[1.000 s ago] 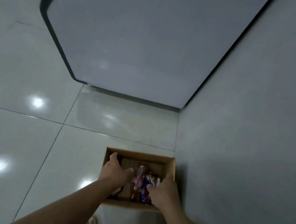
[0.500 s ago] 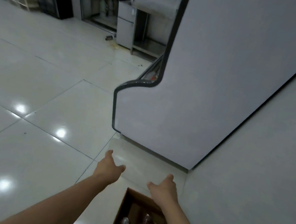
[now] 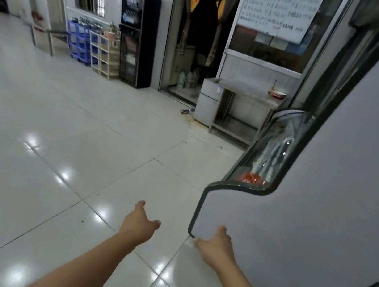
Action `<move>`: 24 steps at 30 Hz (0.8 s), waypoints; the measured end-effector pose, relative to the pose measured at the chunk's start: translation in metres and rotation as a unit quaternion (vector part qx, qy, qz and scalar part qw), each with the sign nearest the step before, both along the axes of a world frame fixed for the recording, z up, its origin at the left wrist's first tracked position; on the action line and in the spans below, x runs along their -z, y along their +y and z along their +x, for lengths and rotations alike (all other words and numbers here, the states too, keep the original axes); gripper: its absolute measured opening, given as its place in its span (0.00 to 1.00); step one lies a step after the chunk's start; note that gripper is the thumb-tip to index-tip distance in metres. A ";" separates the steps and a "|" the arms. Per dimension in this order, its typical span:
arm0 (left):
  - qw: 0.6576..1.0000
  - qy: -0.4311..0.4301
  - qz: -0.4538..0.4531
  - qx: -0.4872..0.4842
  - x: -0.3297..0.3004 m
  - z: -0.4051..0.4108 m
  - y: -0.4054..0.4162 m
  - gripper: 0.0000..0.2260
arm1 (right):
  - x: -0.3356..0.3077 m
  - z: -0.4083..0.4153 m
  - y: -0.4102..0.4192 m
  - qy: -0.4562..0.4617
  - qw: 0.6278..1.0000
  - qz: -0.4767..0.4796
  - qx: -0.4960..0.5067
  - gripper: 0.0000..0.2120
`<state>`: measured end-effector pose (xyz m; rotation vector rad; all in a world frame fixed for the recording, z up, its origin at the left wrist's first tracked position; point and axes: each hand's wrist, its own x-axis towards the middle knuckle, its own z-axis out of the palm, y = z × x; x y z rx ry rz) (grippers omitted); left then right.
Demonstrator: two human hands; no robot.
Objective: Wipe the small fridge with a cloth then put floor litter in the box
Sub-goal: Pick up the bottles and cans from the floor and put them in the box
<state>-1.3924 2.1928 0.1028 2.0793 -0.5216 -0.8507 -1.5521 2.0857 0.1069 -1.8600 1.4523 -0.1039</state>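
Plainly, neither hand holds anything. The left hand reaches forward over the floor with its grip spread loose, thumb out to the side and fingers relaxed. The right hand does the same beside it, grip slack and holding nothing, its fingertips in front of the lower corner of the big display chiller that fills the right side of the view; whether they touch it cannot be told. That chiller has a grey side panel with a dark rim and a curved glass front. Well beyond the hands, the small fridge stands on the floor at the far wall, just beside the left end of a steel worktop. A piece of litter lies on the floor just left of the fridge's base, with brownish stains on the tiles near it. Farther left along the wall stand a tall black cabinet and stacked blue crates.
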 end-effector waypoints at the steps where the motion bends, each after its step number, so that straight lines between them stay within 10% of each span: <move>1: 1.000 -0.004 -0.008 -0.003 -0.005 0.023 0.003 0.33 | -0.007 0.024 0.002 -0.007 1.000 -0.005 -0.003 0.34; 24: 0.997 -0.071 0.005 -0.034 -0.028 0.412 -0.076 0.32 | -0.029 0.449 -0.126 -0.030 0.992 -0.049 -0.111 0.38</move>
